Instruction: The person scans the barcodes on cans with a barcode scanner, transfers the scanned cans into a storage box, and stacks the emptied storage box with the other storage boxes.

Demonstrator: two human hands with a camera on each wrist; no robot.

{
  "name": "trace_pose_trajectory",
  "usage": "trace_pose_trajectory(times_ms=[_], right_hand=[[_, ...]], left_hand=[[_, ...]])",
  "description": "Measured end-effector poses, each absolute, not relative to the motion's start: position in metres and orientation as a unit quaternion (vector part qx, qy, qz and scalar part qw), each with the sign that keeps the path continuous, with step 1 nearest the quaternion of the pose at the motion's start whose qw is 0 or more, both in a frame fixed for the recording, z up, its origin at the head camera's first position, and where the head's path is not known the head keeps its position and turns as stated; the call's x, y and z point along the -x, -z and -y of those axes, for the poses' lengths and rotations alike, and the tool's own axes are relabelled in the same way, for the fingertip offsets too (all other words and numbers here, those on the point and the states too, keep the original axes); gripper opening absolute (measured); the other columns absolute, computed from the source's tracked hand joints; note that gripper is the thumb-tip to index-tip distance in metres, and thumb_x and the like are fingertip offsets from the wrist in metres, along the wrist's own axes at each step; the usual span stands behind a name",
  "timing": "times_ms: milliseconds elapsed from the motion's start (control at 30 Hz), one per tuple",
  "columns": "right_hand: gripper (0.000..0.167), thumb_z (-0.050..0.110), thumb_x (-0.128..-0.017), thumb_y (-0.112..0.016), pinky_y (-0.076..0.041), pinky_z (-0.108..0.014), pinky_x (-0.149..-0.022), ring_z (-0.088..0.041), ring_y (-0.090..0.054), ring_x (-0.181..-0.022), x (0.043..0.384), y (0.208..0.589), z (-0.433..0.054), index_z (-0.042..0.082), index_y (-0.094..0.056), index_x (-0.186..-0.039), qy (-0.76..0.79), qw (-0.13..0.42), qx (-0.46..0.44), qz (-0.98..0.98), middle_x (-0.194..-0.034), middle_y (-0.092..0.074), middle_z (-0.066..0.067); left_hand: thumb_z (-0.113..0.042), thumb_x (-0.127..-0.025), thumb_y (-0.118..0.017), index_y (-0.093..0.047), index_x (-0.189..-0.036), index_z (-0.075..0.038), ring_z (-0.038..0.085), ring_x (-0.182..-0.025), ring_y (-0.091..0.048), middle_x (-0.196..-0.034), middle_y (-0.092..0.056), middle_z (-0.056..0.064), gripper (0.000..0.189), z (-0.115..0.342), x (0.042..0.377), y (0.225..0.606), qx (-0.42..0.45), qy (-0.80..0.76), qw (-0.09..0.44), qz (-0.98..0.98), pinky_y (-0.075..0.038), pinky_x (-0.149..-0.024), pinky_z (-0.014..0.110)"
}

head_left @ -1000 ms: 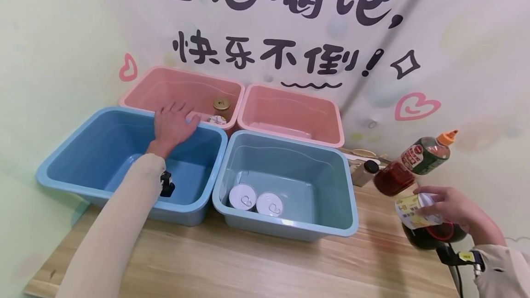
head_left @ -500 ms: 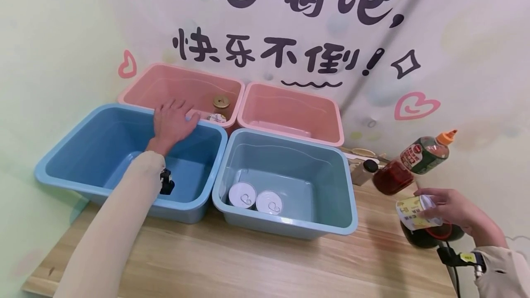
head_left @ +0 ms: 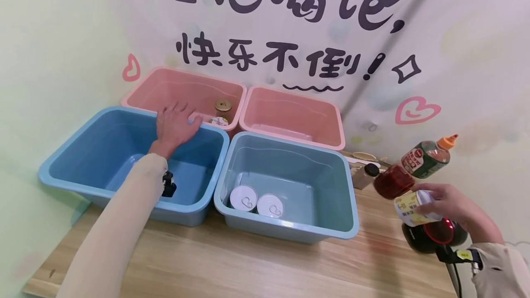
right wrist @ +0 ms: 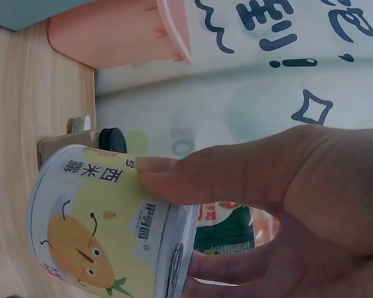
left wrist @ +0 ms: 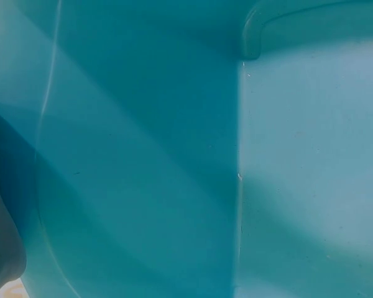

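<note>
My right hand (head_left: 453,206) grips a small can (head_left: 410,208) with a yellow and white label at the right side of the table. In the right wrist view, the thumb (right wrist: 193,177) presses the side of the tilted can (right wrist: 93,217), near its pull-tab end; a cartoon fruit shows on the label. My left hand (head_left: 175,125) rests with fingers extended on the rim of the dark blue bin (head_left: 62,169), where it meets the left pink bin (head_left: 182,79). The left wrist view shows mostly blue bin wall (left wrist: 143,155), with part of the hand at the left edge.
A light blue bin (head_left: 285,233) contains two white-lidded cans (head_left: 270,206). Cans (head_left: 223,105) also stand in the left pink bin; another pink bin (head_left: 294,114) is beside it. A red sauce bottle (head_left: 418,164), black-capped jar (head_left: 365,176) and black-and-red object (head_left: 439,233) are at right.
My right hand has risen slightly with the can, showing more of the black-and-red object below. The left hand stays on the rim. The head view shifts a little.
</note>
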State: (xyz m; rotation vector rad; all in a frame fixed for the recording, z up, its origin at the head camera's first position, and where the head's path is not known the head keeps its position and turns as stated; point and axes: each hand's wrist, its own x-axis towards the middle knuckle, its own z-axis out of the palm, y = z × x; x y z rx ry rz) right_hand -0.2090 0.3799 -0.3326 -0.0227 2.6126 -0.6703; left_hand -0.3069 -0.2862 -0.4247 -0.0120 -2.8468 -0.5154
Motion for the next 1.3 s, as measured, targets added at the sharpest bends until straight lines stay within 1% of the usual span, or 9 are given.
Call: trace_pose_trajectory(times_ms=[267, 533, 633, 767, 867, 967, 1067, 1200, 1300], right_hand=[[0.066, 0.011, -0.086, -0.074, -0.06, -0.049, -0.075, -0.042, -0.065, -0.097, 0.217, 0.32, -0.359, -0.014, -0.044, -0.139, 0.217, 0.188, 0.036, -0.957, -0.122, -0.054, -0.045], [0.06, 0.01, -0.083, -0.076, -0.059, -0.042, -0.069, -0.037, -0.061, -0.092, 0.236, 0.306, -0.331, -0.011, -0.052, -0.133, 0.201, 0.154, 0.071, -0.965, -0.115, -0.057, -0.041], [0.059, 0.014, -0.084, -0.076, -0.058, -0.041, -0.068, -0.038, -0.061, -0.092, 0.245, 0.299, -0.321, -0.008, -0.053, -0.134, 0.183, 0.152, 0.071, -0.969, -0.117, -0.056, -0.04], [0.065, 0.022, -0.085, -0.075, -0.057, -0.039, -0.068, -0.044, -0.06, -0.096, 0.258, 0.291, -0.307, -0.004, -0.05, -0.14, 0.161, 0.165, 0.056, -0.971, -0.125, -0.053, -0.042], [0.067, 0.025, -0.086, -0.075, -0.058, -0.04, -0.069, -0.047, -0.059, -0.099, 0.267, 0.288, -0.296, -0.001, -0.049, -0.142, 0.155, 0.167, 0.052, -0.972, -0.128, -0.052, -0.041], [0.068, 0.026, -0.085, -0.077, -0.061, -0.047, -0.071, -0.048, -0.06, -0.101, 0.275, 0.285, -0.285, 0.0, -0.05, -0.142, 0.155, 0.158, 0.061, -0.973, -0.13, -0.052, -0.039], [0.067, 0.027, -0.085, -0.078, -0.061, -0.052, -0.077, -0.047, -0.062, -0.103, 0.282, 0.283, -0.273, 0.002, -0.051, -0.141, 0.154, 0.145, 0.066, -0.975, -0.133, -0.053, -0.037], [0.065, 0.028, -0.085, -0.077, -0.061, -0.049, -0.079, -0.045, -0.064, -0.103, 0.296, 0.28, -0.257, 0.003, -0.053, -0.14, 0.163, 0.139, 0.061, -0.975, -0.132, -0.055, -0.037], [0.063, 0.028, -0.086, -0.075, -0.061, -0.045, -0.078, -0.043, -0.065, -0.102, 0.306, 0.276, -0.245, 0.003, -0.053, -0.14, 0.176, 0.146, 0.054, -0.972, -0.13, -0.055, -0.037]], left_hand=[[-0.047, -0.101, -0.041, -0.036, -0.155, -0.011, 0.044, -0.151, -0.02, -0.162, -0.03, 0.021, 0.065, 0.285, 0.306, 0.425, 0.009, 0.171, 0.119, 0.978, -0.013, -0.12, 0.067], [-0.046, -0.1, -0.042, -0.036, -0.155, -0.01, 0.043, -0.153, -0.017, -0.163, -0.028, 0.021, 0.065, 0.283, 0.307, 0.424, 0.004, 0.17, 0.117, 0.978, -0.011, -0.121, 0.066], [-0.046, -0.1, -0.042, -0.036, -0.154, -0.01, 0.042, -0.153, -0.015, -0.163, -0.028, 0.021, 0.065, 0.283, 0.307, 0.423, 0.004, 0.171, 0.118, 0.978, -0.009, -0.122, 0.065], [-0.047, -0.1, -0.042, -0.036, -0.154, -0.009, 0.042, -0.154, -0.014, -0.163, -0.027, 0.021, 0.066, 0.283, 0.307, 0.423, 0.004, 0.174, 0.122, 0.977, -0.008, -0.122, 0.064], [-0.047, -0.1, -0.042, -0.034, -0.156, -0.01, 0.042, -0.154, -0.012, -0.164, -0.025, 0.021, 0.067, 0.284, 0.306, 0.423, 0.005, 0.177, 0.123, 0.976, -0.006, -0.123, 0.064], [-0.047, -0.1, -0.043, -0.032, -0.156, -0.011, 0.042, -0.154, -0.011, -0.165, -0.023, 0.02, 0.068, 0.284, 0.305, 0.423, 0.005, 0.182, 0.122, 0.976, -0.005, -0.122, 0.064], [-0.047, -0.1, -0.044, -0.032, -0.156, -0.011, 0.042, -0.154, -0.011, -0.165, -0.023, 0.02, 0.068, 0.284, 0.304, 0.424, 0.004, 0.185, 0.124, 0.975, -0.004, -0.122, 0.064], [-0.047, -0.099, -0.044, -0.032, -0.156, -0.011, 0.042, -0.154, -0.012, -0.165, -0.023, 0.02, 0.068, 0.284, 0.303, 0.423, 0.003, 0.184, 0.126, 0.975, -0.006, -0.122, 0.064], [-0.046, -0.1, -0.044, -0.034, -0.155, -0.01, 0.043, -0.154, -0.013, -0.164, -0.024, 0.02, 0.067, 0.284, 0.303, 0.422, 0.004, 0.182, 0.125, 0.975, -0.008, -0.122, 0.065]])
